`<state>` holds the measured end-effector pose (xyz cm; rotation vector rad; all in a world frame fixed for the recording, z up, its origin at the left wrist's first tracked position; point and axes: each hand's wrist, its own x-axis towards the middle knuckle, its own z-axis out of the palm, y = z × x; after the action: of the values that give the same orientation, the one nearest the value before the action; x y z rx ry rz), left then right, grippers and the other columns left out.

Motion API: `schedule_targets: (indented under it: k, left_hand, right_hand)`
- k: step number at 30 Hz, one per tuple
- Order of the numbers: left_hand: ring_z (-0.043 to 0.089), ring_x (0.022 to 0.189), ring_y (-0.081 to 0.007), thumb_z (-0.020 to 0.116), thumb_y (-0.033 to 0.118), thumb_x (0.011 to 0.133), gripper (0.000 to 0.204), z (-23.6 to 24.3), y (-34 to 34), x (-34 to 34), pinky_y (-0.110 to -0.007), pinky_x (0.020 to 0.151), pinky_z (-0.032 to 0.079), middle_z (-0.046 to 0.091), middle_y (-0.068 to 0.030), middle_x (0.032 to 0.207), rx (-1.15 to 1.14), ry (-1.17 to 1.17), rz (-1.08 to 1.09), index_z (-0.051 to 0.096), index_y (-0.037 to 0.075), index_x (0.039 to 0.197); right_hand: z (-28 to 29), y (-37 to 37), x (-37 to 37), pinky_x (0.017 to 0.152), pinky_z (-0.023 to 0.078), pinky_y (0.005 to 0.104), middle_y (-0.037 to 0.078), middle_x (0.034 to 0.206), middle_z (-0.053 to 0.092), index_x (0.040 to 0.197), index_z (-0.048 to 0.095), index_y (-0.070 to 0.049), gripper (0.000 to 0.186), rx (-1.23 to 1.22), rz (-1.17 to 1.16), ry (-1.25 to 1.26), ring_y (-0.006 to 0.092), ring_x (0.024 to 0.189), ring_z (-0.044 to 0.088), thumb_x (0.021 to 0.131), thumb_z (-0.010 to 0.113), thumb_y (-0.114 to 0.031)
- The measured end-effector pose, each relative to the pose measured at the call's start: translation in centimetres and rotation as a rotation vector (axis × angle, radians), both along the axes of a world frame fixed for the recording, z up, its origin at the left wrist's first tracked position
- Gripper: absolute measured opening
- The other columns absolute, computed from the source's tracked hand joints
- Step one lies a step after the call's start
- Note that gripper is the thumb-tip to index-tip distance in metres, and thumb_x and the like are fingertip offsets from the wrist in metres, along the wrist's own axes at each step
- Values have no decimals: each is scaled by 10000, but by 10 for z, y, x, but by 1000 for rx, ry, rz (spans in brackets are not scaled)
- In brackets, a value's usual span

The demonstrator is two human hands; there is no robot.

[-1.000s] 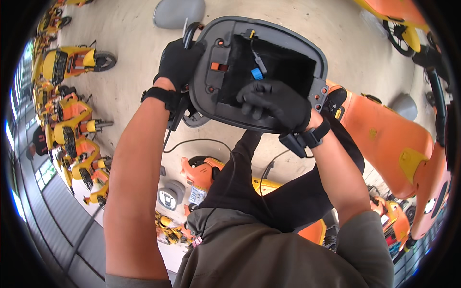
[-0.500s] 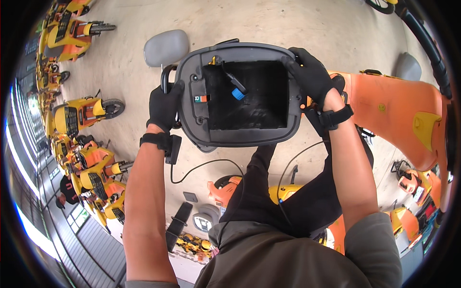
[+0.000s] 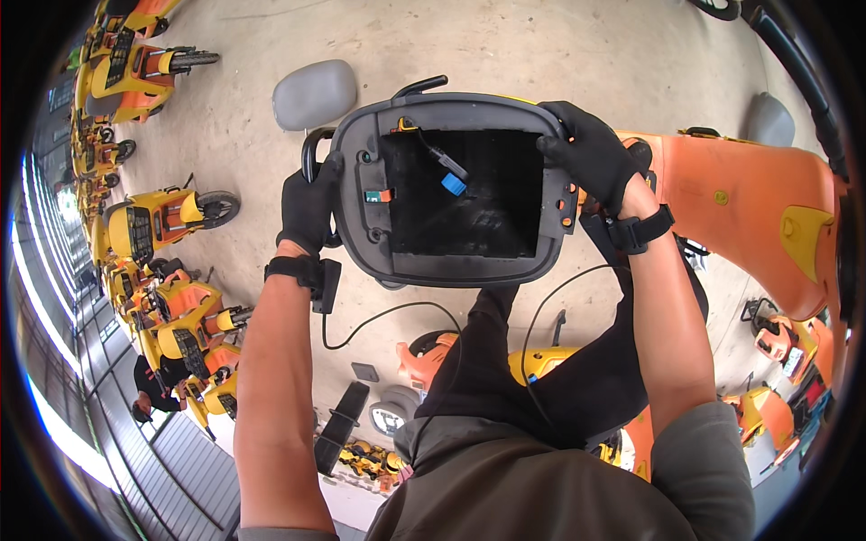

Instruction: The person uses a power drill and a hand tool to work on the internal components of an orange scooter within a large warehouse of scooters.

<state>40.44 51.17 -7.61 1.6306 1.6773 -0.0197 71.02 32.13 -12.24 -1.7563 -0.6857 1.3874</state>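
A dark grey oval storage-compartment rim [image 3: 374, 230] of an electric scooter is in front of me, around a deep black opening. A cable with a blue connector [image 3: 453, 185] dangles into the opening. My left hand [image 3: 307, 203], in a black glove, is closed around the left edge, beside a black curved grab bar [image 3: 312, 153]. At the upper right corner, my gloved right hand [image 3: 591, 158] grips the rim, fingers over the top. The orange scooter body [image 3: 713, 194] stretches to the right. Most fingertips of both hands are hidden.
A loose grey seat [image 3: 315, 95] lies on the concrete floor beyond the rim. Rows of yellow and orange scooters [image 3: 144, 225] stand at left, with another person [image 3: 155, 388] among them. A thin cable [image 3: 388, 308] loops from my left wrist strap.
The rim's far edge has shifted slightly nearer, showing more of the far black bar. Both hands keep their hold. At left, the other person shows more fully.
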Motion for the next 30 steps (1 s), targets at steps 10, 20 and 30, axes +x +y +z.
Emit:
schedule_targets:
  k: [10, 20, 30]
  left_hand:
    - [497, 602, -99, 619, 435, 866, 447, -2, 2, -3, -273, 557, 392, 586, -23, 652, -36, -22, -8, 655, -3, 787]
    - [478, 550, -132, 634, 438, 847, 468, 3, 0, 2, -297, 545, 387, 546, -31, 585, -20, 13, -12, 630, -8, 702]
    - [476, 537, -135, 630, 413, 853, 447, -3, 1, -1, -299, 536, 382, 539, -29, 569, -21, -36, -4, 618, 0, 684]
  right_hand:
    - [-15, -12, 14, 774, 480, 258, 64, 980, 654, 1174, 567, 31, 347, 66, -80, 99, 116, 851, 588, 852, 582, -99]
    - [-6, -14, 23, 632, 533, 299, 104, 834, 657, 1038, 601, 31, 340, -144, -136, -151, 167, 712, 647, 880, 585, -270]
    - [-3, -8, 16, 663, 529, 300, 114, 839, 666, 1063, 616, 22, 389, -179, 81, -111, 174, 715, 655, 899, 587, -329]
